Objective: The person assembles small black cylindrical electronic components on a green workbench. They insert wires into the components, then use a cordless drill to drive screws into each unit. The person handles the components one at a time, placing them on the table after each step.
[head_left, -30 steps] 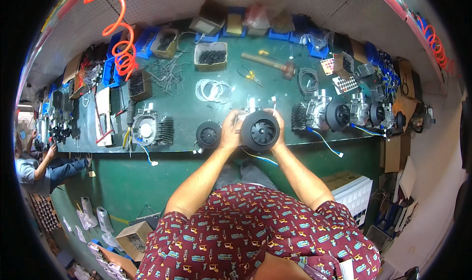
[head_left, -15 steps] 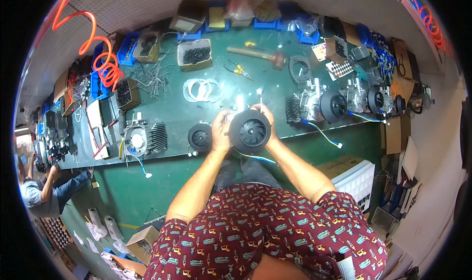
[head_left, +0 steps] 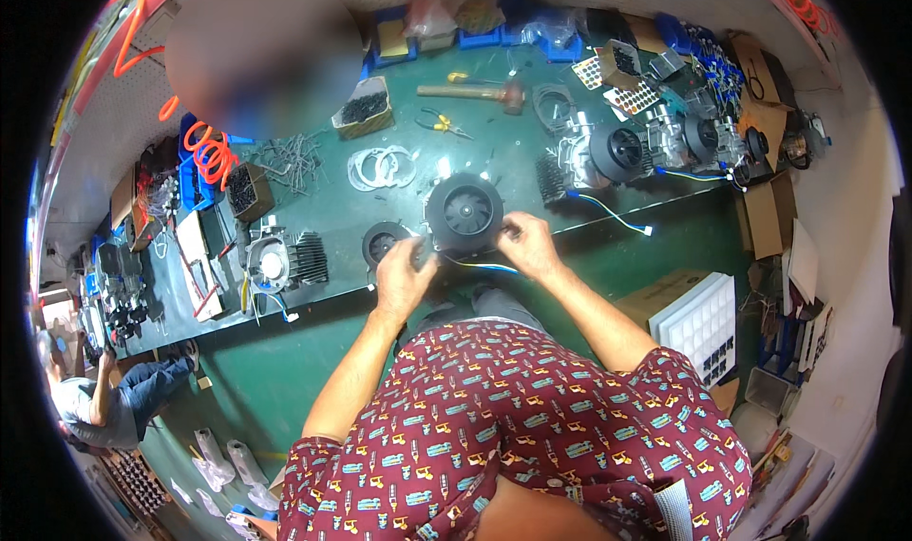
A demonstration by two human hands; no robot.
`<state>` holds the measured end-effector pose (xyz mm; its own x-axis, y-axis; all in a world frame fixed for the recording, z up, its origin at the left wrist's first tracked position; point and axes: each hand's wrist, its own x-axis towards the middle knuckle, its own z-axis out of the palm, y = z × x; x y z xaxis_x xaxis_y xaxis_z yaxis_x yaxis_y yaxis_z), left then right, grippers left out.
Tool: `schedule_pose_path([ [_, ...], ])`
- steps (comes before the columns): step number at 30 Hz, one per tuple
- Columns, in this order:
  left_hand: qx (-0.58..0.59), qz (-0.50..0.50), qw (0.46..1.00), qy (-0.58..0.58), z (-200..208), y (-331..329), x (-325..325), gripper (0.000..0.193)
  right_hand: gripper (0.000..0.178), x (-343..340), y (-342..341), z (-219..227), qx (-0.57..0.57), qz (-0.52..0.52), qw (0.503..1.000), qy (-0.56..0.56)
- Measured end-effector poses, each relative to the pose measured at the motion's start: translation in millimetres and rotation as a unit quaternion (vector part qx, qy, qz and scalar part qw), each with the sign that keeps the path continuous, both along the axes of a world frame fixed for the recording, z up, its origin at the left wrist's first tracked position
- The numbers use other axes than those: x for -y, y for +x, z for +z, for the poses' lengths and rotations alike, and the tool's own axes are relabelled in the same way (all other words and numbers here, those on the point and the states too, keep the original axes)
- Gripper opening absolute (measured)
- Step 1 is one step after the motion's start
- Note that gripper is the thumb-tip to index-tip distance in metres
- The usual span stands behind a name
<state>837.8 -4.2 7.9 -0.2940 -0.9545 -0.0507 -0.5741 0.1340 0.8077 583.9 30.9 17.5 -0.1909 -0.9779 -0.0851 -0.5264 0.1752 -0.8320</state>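
Note:
A blower unit with a large black fan wheel stands on the bench edge in front of me, its wires trailing below. Just right of its rim is my right hand, fingers bent and a little apart, with nothing visible in them. To the lower left, my left hand is raised with thumb and fingers apart, overlapping the edge of a smaller black fan wheel. Whether the left fingertips touch this small wheel, I cannot tell. Pale ring gaskets lie behind the blower.
Several finned motor units with black fans line the right side. A finned housing sits at left. Pliers, a hammer and a box of black screws lie farther back. Another person is at far left. A blurred shape covers the upper left.
Both hands have come off the large blower, which now stands on the bench. My left hand has moved left and down, my right hand to the right. The view has shifted slightly.

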Motion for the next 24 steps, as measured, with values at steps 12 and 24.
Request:
schedule_pose_path([
  [12, 0.147, -0.116, 0.976, -0.107, -6, -7, 7, 0.022, 0.019, -6, 12, 5, -0.118, 0.043, 0.992, -0.008],
  [24, 0.064, -0.057, 0.985, -0.152, 107, -15, 44, 0.039, 0.092, 12, 17, -25, 0.076, -0.062, 0.995, -0.009],
])
